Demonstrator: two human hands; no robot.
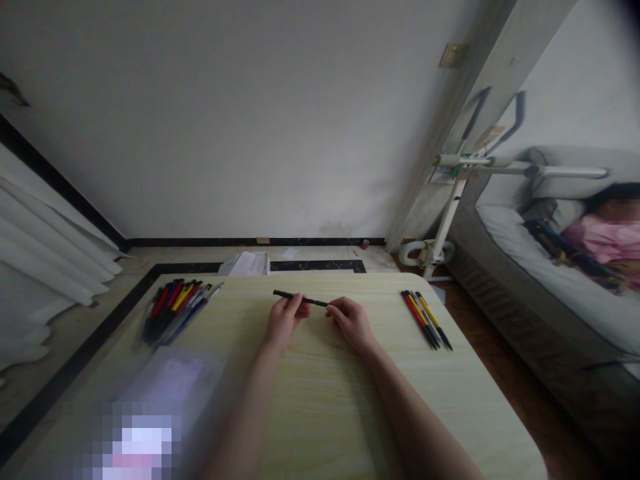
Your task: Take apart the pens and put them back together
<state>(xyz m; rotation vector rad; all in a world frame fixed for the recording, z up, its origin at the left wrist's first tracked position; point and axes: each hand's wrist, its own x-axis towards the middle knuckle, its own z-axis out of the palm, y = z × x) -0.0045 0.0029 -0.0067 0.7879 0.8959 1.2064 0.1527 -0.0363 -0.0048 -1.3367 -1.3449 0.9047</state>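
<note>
Pale table (320,393), white wall (250,133); left hand (283,321) and right hand (353,322) pinch black pen (313,301).

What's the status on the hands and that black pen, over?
Left hand and right hand both pinching black pen over table. Pile of pens left, row of pens right, both apart from hands.

matt black pen (300,298), smooth wood-grain table (320,387)
</note>
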